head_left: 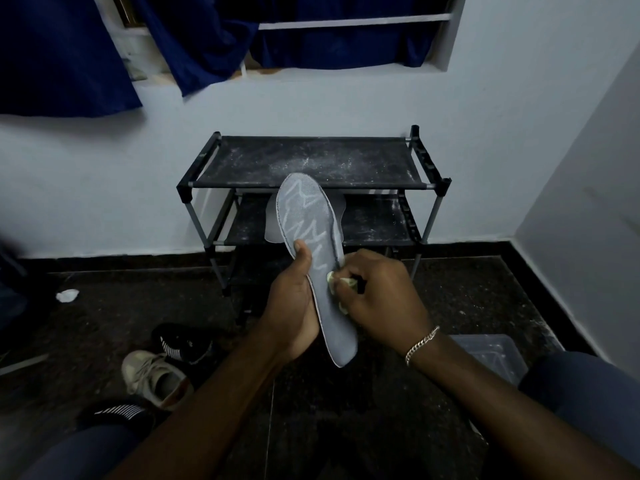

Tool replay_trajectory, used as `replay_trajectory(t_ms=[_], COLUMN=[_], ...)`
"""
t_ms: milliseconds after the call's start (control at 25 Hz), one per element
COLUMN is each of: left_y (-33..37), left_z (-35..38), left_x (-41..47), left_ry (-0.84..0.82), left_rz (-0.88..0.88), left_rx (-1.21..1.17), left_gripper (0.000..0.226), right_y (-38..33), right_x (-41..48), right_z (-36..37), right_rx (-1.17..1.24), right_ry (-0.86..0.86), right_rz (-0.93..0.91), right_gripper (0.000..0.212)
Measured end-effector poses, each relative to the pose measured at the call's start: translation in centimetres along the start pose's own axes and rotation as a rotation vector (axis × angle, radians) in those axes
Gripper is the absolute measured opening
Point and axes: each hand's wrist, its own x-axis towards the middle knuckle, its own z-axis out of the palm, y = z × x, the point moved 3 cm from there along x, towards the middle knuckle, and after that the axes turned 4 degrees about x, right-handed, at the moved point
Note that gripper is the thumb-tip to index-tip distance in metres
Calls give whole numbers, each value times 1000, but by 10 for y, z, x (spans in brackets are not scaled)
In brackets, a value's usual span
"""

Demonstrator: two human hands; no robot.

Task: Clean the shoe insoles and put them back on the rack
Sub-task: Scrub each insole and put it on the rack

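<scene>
A grey shoe insole [308, 223] with pale zigzag streaks stands upright in front of me, toe end up. My left hand [294, 306] grips its lower left edge, thumb pressed on the face. My right hand [377, 299] pinches a small pale yellow cloth [334, 280] against the insole's right side near the middle. Behind it stands the black shoe rack [311, 161], its top shelf dusted with white powder. Another pale insole [273, 223] lies on the rack's middle shelf, partly hidden by the one I hold.
A beige sneaker [156, 375] and a black striped shoe [183, 341] lie on the dark floor at the left, another black shoe [117, 412] nearer me. A clear plastic tub [491, 355] sits at the right. A crumpled white scrap [67, 295] lies far left.
</scene>
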Motion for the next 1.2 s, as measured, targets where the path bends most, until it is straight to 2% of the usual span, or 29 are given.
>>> replay_trajectory(t_ms=[80,160,280,440,600,800,960,1200], left_y=[1,1,-1,-3,-3,-4,-5,-2], left_z=[0,1,0,-2,-3,-4,-4,-2], left_x=[-2,-4,-2,1,1,2,1,0], left_ry=[-5,-24,3,9,11,13,25,0], left_rz=[-7,-21,-11,-12,-16,-31,-36,-44], left_rx=[26,39,-4,3,-2,1,8,34], left_gripper=[67,72,65,63,63,65,64,71], right_y=[0,7,9,4,12,4,13,8], right_x=[-4,-2,3,-4,2,-2,3,-3], right_z=[4,-2,-6,4,-6,4,-5,1], right_rx=[-1,-8,-26,-26,-49,-73,-75,-39], right_ry=[-44,-7,54,-61,21,-75,10,-55], right_rz=[-22,7,17,-33,26,-4,47,4], right_gripper=[11,7,4,11,13,24,18,20])
